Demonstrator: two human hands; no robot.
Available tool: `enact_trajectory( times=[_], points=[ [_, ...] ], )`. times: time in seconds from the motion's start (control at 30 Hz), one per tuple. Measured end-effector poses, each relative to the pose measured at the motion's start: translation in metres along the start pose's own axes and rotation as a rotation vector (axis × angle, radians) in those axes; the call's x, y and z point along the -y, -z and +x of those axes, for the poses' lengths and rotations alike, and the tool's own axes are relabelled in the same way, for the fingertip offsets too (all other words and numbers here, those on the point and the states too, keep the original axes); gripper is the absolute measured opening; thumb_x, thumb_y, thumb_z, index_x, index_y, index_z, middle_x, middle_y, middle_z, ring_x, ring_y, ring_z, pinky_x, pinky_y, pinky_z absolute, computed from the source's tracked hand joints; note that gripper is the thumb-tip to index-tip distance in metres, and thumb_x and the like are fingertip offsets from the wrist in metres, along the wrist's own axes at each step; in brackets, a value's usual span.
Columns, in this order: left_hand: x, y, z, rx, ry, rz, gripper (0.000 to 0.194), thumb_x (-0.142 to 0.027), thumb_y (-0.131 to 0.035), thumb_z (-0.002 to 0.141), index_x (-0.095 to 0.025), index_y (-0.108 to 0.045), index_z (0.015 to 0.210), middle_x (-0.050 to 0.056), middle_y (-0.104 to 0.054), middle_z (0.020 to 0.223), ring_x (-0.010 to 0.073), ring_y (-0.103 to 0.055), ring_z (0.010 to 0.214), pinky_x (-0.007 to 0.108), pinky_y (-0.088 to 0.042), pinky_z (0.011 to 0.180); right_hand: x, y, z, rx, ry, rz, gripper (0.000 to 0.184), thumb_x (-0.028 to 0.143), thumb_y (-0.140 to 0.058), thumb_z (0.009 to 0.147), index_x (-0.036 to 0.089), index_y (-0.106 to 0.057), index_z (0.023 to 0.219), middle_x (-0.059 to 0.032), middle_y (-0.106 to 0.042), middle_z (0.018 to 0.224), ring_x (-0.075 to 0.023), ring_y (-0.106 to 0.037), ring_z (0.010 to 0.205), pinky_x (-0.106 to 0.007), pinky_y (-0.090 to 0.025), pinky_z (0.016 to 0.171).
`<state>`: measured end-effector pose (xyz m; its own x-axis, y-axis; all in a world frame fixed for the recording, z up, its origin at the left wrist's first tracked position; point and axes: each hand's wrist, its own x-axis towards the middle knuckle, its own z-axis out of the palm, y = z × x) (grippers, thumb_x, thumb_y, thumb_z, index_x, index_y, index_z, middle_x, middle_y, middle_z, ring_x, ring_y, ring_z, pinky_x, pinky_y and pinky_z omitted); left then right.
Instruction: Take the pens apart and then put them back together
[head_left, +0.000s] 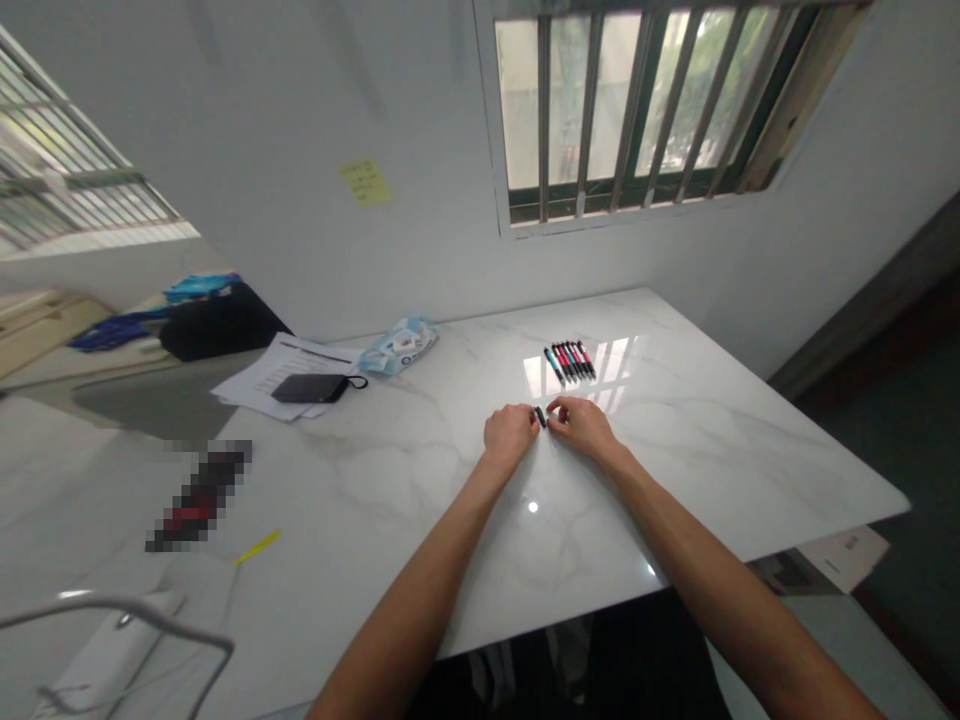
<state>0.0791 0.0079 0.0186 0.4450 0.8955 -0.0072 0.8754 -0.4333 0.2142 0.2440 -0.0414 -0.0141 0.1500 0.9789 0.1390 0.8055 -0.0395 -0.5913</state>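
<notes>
Left hand and right hand are working together near the middle of the frame, fingers clenching a short black pen piece between them. Piece is pointing away from the person, long axis tilting slightly off upright; its far end is hard to make out. Contact with the white marble bench cannot be told. A row of pens is lying side by side just beyond the hands.
</notes>
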Motion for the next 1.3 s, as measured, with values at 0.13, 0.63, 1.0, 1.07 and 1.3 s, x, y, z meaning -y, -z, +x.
enact_trajectory(
  times=[0.13,0.63,1.0,1.07,1.3],
  points=[
    [-0.001,0.0,-0.004,-0.007,-0.006,-0.044,0.021,-0.035,-0.062,0.091,-0.028,-0.079,0.102,0.011,-0.077,0.095,0.029,-0.072,0.091,0.036,-0.051,0.081,-0.001,-0.001,-0.001,-0.01,0.009,0.008,0.022,0.032,-0.067,0.088,0.022,-0.077,0.104,-0.002,-0.073,0.082,-0.0166,-0.065,0.076,-0.025,-0.043,0.072],
    [0.086,0.018,-0.039,-0.572,0.087,-0.849,0.036,-0.019,-0.049,0.09,-0.02,-0.074,0.115,0.003,-0.059,0.09,0.0156,-0.056,0.077,0.028,-0.048,0.079,-0.014,-0.002,-0.004,-0.036,0.054,0.101,0.027,0.033,-0.058,0.09,0.019,-0.077,0.103,-0.0029,-0.072,0.077,-0.0189,-0.064,0.069,-0.03,-0.046,0.072],
    [0.079,0.01,-0.036,-0.285,0.089,-1.624,0.032,-0.042,-0.069,0.085,-0.016,-0.076,0.102,0.001,-0.066,0.076,0.0108,-0.058,0.069,0.024,-0.048,0.071,0.052,-0.009,-0.005,0.028,0.072,0.637,0.057,0.059,-0.066,0.089,0.021,-0.06,0.132,-0.0096,-0.073,0.106,-0.0222,-0.067,0.089,-0.035,-0.052,0.078],
    [0.075,0.007,-0.038,-0.165,0.078,-1.75,0.038,-0.046,-0.073,0.083,-0.014,-0.076,0.103,0.003,-0.068,0.079,0.0103,-0.06,0.071,0.024,-0.049,0.073,0.065,-0.016,0.001,0.148,-0.03,0.861,0.057,0.063,-0.064,0.089,0.021,-0.061,0.127,-0.0064,-0.072,0.094,-0.0183,-0.066,0.079,-0.031,-0.052,0.072],
    [0.07,0.001,-0.041,-0.076,0.022,-1.75,0.044,-0.041,-0.081,0.081,-0.014,-0.073,0.114,0.008,-0.076,0.09,0.0097,-0.064,0.071,0.025,-0.052,0.076,0.08,-0.021,0.016,0.001,-0.037,1.076,0.045,0.057,-0.082,0.076,0.018,-0.069,0.093,0.0042,-0.056,0.065,-0.0102,-0.049,0.059,-0.024,-0.043,0.06]
  ],
)
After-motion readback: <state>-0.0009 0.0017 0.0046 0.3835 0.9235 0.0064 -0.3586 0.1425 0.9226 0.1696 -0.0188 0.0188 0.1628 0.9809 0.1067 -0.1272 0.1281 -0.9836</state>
